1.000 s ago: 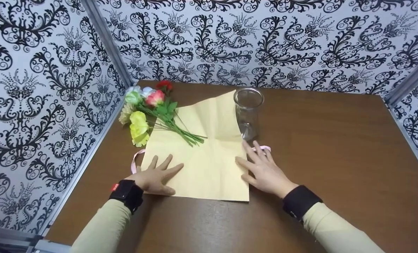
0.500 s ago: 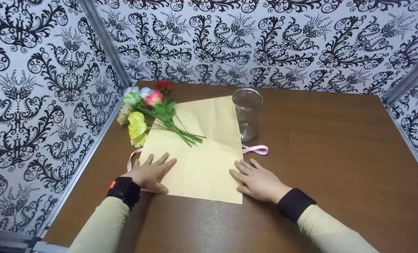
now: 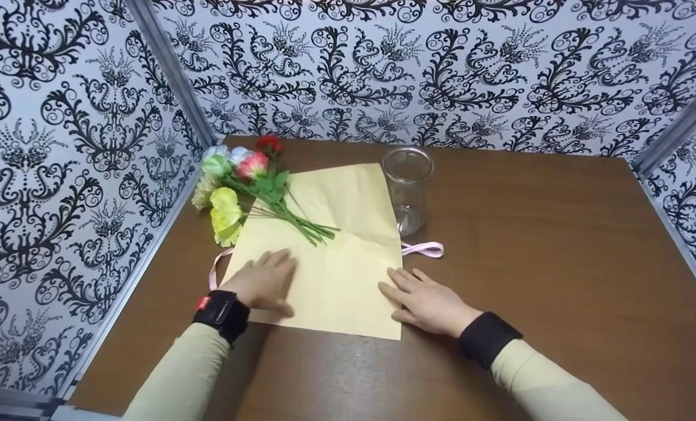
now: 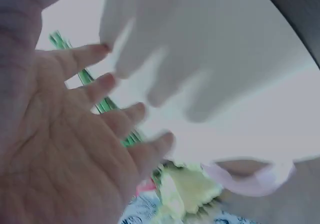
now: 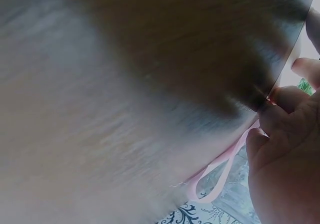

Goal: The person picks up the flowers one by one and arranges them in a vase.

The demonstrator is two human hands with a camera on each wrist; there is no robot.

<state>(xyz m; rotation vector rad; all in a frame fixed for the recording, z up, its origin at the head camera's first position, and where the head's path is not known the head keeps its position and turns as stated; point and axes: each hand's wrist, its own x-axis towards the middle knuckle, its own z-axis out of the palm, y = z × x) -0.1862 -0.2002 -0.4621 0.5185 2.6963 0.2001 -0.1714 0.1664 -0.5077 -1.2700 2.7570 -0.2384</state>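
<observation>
A sheet of pale yellow wrapping paper (image 3: pixel 348 286) lies on the table, lightly creased. Over its left part hovers my left hand (image 3: pixel 263 283), fingers extended and loose; in the left wrist view their shadows fall on the paper, apart from the fingertips. My right hand (image 3: pixel 430 301) rests at the paper's right edge, fingertips on it. A bunch of artificial flowers lies across the upper left of the sheet, its green stems (image 3: pixel 307 225) on the paper and its yellow bloom (image 3: pixel 226 213) beyond the edge. A pink ribbon (image 3: pixel 424 249) shows at both sides of the paper, its middle hidden beneath.
A clear glass vase (image 3: pixel 407 187) stands upright right beside the paper's upper right corner. Brown tabletop (image 3: pixel 547 251) extends to the right. Patterned walls (image 3: pixel 348 76) with metal posts border the back and sides.
My left hand has lifted off the paper and shifted a little right. My right hand has slid down and left along the edge, uncovering the ribbon loop. The paper's raised upper corner lies lower.
</observation>
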